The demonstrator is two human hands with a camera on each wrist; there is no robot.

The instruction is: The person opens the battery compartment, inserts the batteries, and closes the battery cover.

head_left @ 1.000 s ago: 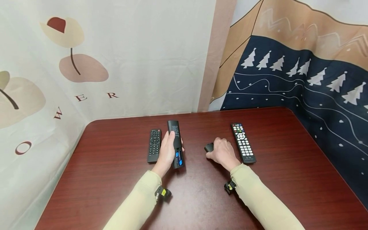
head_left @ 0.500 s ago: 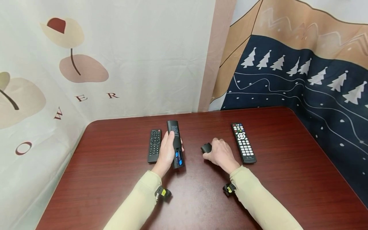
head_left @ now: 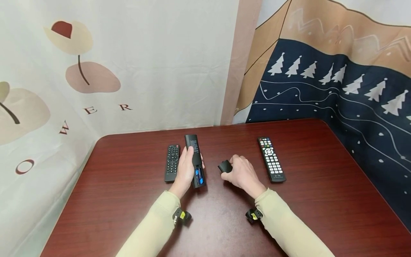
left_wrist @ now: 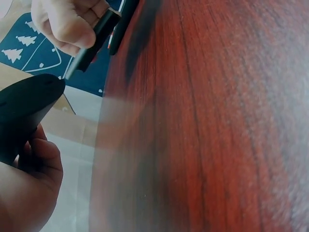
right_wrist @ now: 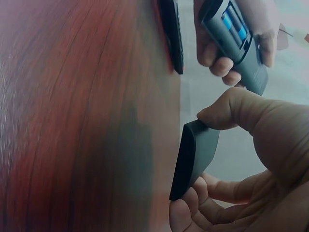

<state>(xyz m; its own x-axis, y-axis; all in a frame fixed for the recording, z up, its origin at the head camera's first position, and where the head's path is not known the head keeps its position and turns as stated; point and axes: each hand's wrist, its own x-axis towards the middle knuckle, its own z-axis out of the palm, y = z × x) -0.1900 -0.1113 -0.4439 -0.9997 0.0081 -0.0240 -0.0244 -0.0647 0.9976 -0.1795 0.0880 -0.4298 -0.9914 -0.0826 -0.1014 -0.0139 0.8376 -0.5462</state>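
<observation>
My left hand point(head_left: 185, 169) grips a black remote control point(head_left: 194, 153), back side up, over the table. Its battery compartment point(head_left: 199, 176) is uncovered at the near end, and blue batteries point(right_wrist: 234, 24) lie inside, seen in the head and right wrist views. To the right of it, my right hand point(head_left: 241, 173) pinches a small black battery cover point(head_left: 225, 166) between thumb and fingers. The cover is apart from the remote and raised off the table, as the right wrist view shows.
Another black remote point(head_left: 172, 162) lies buttons up on the table, left of my left hand. A longer remote point(head_left: 271, 159) with white buttons lies right of my right hand. Behind the brown table point(head_left: 128, 200) hang printed curtains point(head_left: 176, 71).
My right hand has moved left with the battery cover, closer to the held remote. My left hand and its remote have stayed nearly still.
</observation>
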